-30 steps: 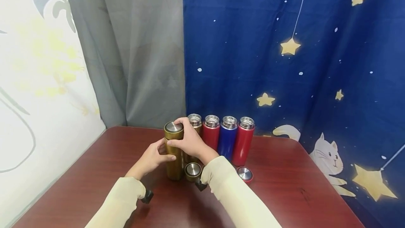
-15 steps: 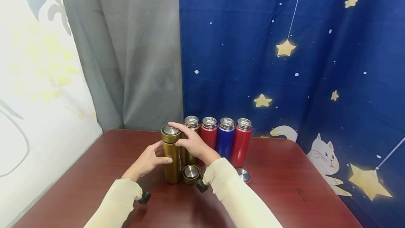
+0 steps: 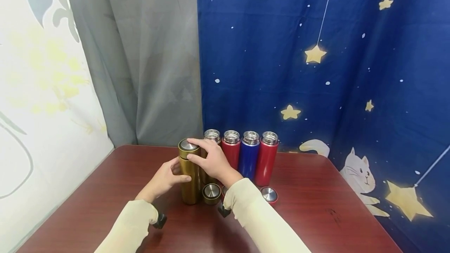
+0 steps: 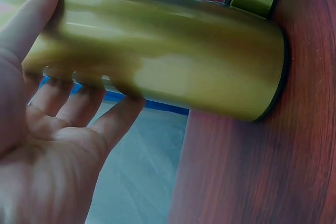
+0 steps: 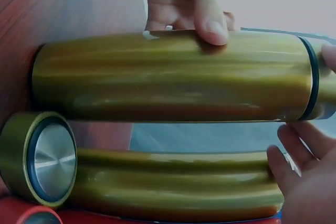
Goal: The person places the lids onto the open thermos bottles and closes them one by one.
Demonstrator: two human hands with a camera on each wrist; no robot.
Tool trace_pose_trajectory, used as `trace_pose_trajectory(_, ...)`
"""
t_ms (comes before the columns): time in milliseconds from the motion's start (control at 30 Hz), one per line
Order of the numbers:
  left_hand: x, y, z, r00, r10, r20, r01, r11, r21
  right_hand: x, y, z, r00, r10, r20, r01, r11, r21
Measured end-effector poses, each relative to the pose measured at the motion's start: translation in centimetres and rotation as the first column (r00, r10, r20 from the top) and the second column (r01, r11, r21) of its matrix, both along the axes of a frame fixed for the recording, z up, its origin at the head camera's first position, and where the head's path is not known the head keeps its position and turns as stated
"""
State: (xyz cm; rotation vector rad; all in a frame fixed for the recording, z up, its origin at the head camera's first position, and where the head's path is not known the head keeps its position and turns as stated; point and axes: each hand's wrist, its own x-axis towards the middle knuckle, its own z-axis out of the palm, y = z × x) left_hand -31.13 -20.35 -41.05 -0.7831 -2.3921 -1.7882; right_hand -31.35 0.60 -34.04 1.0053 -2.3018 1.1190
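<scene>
A gold thermos flask [image 3: 190, 186] stands upright on the table, its gold lid [image 3: 184, 154] with a silver top seated on it. My left hand [image 3: 163, 179] holds the body from the left; in the left wrist view its thumb and fingers [image 4: 118, 121] lie on opposite sides of the body [image 4: 173, 61]. My right hand [image 3: 214, 161] grips the lid, thumb on the near side and fingers reaching over the top. In the right wrist view, the seam [image 5: 311, 77] between body and lid shows as a dark ring.
Behind stand lidless flasks in a row: gold [image 3: 209, 177], red [image 3: 231, 151], blue [image 3: 249, 161] and red [image 3: 266, 163]. In front of them lie a loose gold lid [image 3: 212, 193] and a red-rimmed lid [image 3: 269, 195]; another lid is partly hidden by the right wrist. Curtains hang behind the table [image 3: 316, 206].
My right hand shifts around the lid: its thumb comes off the side, then returns to it. My left hand stays on the flask. The whole view drifts slightly.
</scene>
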Motion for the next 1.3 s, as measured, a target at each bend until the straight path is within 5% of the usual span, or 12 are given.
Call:
trace_pose_trajectory(233,-0.1,0.1,-0.2,1.0,0.008,-0.015,-0.008,1.0,-0.011,0.6,-0.8,-0.2,0.982,-0.155,-0.11,0.159,0.987,0.023)
trace_pose_trajectory(433,-0.1,-0.2,-0.3,0.999,0.021,-0.03,-0.022,0.999,-0.024,1.2,-0.9,-0.2,1.0,-0.001,0.027,0.002,0.999,-0.037)
trace_pose_trajectory(633,-0.1,-0.1,-0.3,0.999,0.031,-0.032,-0.032,0.999,-0.03,0.9,-0.6,0.0,0.984,0.112,0.136,-0.098,0.989,-0.11)
trace_pose_trajectory(1033,-0.1,0.0,-0.3,0.999,0.031,-0.044,-0.031,0.999,-0.015,0.6,-0.4,-0.3,0.983,0.121,0.139,-0.096,0.98,-0.173)
trace_pose_trajectory(1300,0.0,0.0,-0.5,0.998,0.045,-0.04,-0.045,0.999,-0.017,0.4,-0.3,-0.7,0.999,0.033,-0.001,-0.033,0.995,-0.091)
